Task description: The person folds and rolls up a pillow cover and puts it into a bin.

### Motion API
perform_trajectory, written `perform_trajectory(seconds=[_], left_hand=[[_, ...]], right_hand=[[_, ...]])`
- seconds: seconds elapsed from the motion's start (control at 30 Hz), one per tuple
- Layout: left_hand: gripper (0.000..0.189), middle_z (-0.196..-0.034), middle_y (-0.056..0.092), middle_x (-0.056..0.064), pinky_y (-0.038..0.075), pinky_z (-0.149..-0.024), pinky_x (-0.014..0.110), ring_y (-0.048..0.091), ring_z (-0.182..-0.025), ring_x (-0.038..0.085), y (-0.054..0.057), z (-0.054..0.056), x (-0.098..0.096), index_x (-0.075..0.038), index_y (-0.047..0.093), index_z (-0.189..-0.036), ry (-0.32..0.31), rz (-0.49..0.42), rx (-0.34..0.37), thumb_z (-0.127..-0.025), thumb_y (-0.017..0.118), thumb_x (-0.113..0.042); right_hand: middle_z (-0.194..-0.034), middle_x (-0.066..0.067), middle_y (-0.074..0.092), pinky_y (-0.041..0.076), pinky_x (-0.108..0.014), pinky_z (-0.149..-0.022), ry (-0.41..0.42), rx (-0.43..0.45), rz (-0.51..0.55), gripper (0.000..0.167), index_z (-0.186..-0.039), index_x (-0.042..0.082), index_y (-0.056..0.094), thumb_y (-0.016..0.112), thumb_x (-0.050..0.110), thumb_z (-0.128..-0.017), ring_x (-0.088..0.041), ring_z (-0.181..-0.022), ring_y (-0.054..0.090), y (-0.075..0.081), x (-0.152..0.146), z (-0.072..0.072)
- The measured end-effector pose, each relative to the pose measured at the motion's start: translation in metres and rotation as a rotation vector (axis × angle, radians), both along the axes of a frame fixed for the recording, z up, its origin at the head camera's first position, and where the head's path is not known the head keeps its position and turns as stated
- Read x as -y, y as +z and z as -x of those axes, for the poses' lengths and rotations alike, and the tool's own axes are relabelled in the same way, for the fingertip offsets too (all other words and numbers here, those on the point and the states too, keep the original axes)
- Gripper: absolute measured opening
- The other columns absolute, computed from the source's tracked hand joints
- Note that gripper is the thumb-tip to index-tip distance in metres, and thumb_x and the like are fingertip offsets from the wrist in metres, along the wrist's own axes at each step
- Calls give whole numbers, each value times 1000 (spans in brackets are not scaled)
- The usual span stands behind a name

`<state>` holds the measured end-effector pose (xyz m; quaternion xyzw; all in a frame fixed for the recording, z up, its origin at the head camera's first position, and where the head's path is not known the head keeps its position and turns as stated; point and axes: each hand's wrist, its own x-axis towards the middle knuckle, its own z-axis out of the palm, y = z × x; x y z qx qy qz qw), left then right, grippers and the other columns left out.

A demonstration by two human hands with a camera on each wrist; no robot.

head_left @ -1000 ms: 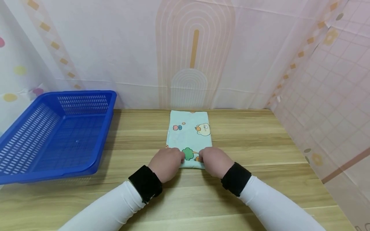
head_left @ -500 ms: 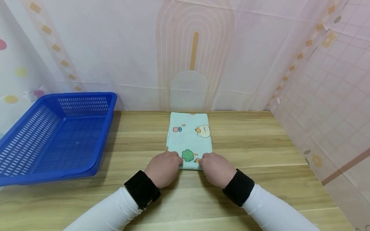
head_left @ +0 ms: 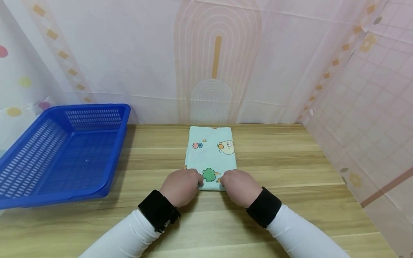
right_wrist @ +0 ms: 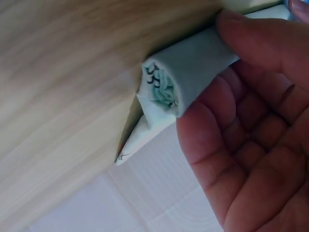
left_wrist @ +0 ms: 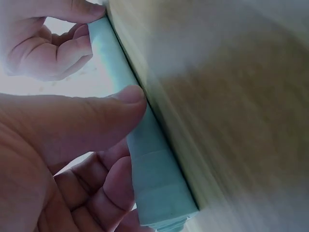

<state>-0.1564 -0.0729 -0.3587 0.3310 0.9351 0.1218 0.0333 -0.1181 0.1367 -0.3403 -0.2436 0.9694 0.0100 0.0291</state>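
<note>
A pale blue-green cloth [head_left: 211, 156] printed with a bear face, flowers and a green tree lies folded into a narrow rectangle on the table. At its near edge, my left hand [head_left: 181, 186] pinches the left corner and my right hand [head_left: 241, 187] pinches the right. In the left wrist view the left thumb [left_wrist: 128, 94] presses along that edge, fingers curled on the other side. Up close in the right wrist view, the edge is a thick roll [right_wrist: 190, 65] with crumpled layers showing at its end, between thumb and curled fingers.
A blue plastic basket [head_left: 111, 172] with slotted sides stands to the left on the wooden table [head_left: 277, 157]. Behind the table hangs a pale patterned curtain [head_left: 145, 53], and another patterned sheet [head_left: 371, 118] borders the right side.
Both hands have shifted slightly toward the person, now nearer the cloth's front edge. The cloth stays nearly in place; the head view has tilted a little.
</note>
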Motion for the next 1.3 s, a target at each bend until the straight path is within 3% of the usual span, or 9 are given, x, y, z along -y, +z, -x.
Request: perform_trajectory(seconds=[0.47,0.8,1.07,1.3], left_hand=[[17,-76,66,-5,47,-60,29,52,-65,11,1,-3,-5,-17,72,-78,4,0,-26,-82,83,-5],[21,-69,61,-7,44,-57,28,49,-62,12,-1,-4,-5,-19,69,-73,14,28,-80,-86,76,-4],[18,-72,63,-8,46,-60,30,51,-64,12,0,-1,-2,-18,70,-75,24,11,-14,-88,76,-8],[7,-85,72,-5,53,-70,34,59,-74,14,2,5,1,-15,76,-89,29,5,61,-92,73,-10]], right_hand=[[-77,0,68,53,-27,-66,-38,2,31,14,-85,10,75,75,-2,-91,-13,-66,52,-4,2,0],[-85,-2,72,57,-30,-70,-49,-7,46,12,-91,9,77,75,-2,-92,-15,-73,59,-4,2,-3],[-89,-3,73,58,-33,-76,-65,33,75,11,-93,9,77,75,-2,-92,-16,-77,60,-4,0,-2],[-96,-2,74,59,-34,-81,-104,105,126,19,-101,9,78,72,-5,-91,-16,-83,61,-7,-5,4]])
